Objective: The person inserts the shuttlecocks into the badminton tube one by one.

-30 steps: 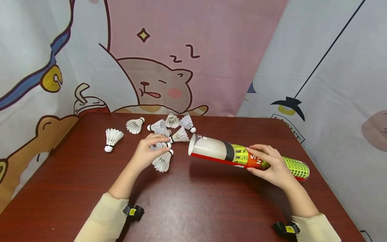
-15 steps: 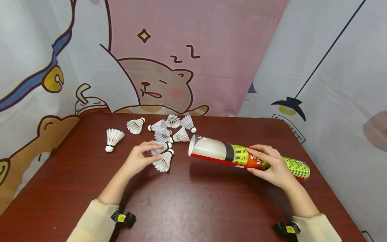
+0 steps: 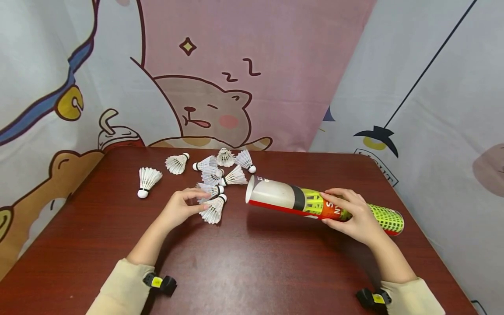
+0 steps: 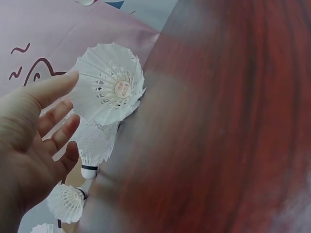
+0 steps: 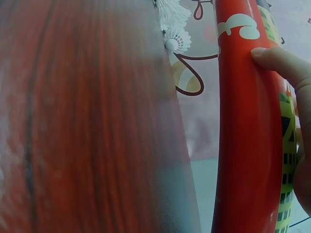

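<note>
My right hand [image 3: 351,214] holds a shuttlecock tube [image 3: 275,193] around its middle, thumb on the red side in the right wrist view. The tube lies at a slant, its pale end toward the left and its yellow-green netted print at the right. Over the pile, my left hand [image 3: 183,208] has thumb and fingers apart. Its fingertips are at the feathers of the front shuttlecock [image 3: 214,210] and the shuttlecock behind it [image 3: 212,190]. Whether they touch cannot be told. In the left wrist view, a feather skirt [image 4: 109,85] faces the camera beside the thumb.
Several more white shuttlecocks lie close behind, among them one [image 3: 234,176] near the tube's end. Two lie apart at the left, one shuttlecock [image 3: 148,181] nearer and another [image 3: 177,163] farther back. The brown table [image 3: 252,271] ends at a printed cloth [image 3: 291,87].
My left hand has drawn back a little to the left and toward me, uncovering the shuttlecocks by its fingertips. In the last half second it hardly moves. Right hand and tube stay still.
</note>
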Motion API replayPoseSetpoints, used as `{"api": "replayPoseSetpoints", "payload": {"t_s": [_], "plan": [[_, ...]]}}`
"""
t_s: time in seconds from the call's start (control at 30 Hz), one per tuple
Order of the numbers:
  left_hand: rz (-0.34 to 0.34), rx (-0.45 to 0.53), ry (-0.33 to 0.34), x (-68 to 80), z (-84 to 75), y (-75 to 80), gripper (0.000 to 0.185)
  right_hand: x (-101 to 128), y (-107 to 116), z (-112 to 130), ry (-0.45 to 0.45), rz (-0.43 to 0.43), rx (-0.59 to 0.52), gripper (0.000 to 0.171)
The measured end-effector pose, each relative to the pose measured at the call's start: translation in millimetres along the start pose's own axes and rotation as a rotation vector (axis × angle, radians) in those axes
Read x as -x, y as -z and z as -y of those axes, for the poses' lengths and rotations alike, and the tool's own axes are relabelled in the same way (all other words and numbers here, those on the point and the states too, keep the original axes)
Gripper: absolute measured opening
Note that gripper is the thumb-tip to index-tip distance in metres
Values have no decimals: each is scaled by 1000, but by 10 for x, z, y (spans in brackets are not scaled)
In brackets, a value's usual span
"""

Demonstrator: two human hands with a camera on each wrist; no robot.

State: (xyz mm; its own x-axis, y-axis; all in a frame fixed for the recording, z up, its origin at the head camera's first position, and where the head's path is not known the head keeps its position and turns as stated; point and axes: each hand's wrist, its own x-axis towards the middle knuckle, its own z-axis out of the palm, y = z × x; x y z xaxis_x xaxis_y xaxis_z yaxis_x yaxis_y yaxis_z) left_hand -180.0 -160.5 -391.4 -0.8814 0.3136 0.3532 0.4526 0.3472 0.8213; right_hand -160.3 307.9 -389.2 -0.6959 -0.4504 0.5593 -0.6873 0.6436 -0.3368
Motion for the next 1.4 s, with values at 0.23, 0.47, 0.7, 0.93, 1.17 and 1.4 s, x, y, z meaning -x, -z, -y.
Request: {"api": "replayPoseSetpoints", "payload": {"t_s": [0.23,0.47,0.7,0.93,1.17,1.4], "plan": [[-40,-41,-6,-26,294,-44,19,-6,-1,-2,3,2,7,73],[-64,-27,-33,-26,428,-68,13,-15,-2,7,0,7,3,73],[-95,-15,-92,-22,242,-80,11,-15,-10,5,4,1,6,72],[-123,-12,-93,-10,-10,-65,8,-12,-8,0,-1,6,4,72],[-139,37,-129,-66,-121,-97,7,5,-6,-6,-14,15,14,73],[-177,74,-183,-144,-260,-119,7,6,-6,5,-14,11,13,72]]}}
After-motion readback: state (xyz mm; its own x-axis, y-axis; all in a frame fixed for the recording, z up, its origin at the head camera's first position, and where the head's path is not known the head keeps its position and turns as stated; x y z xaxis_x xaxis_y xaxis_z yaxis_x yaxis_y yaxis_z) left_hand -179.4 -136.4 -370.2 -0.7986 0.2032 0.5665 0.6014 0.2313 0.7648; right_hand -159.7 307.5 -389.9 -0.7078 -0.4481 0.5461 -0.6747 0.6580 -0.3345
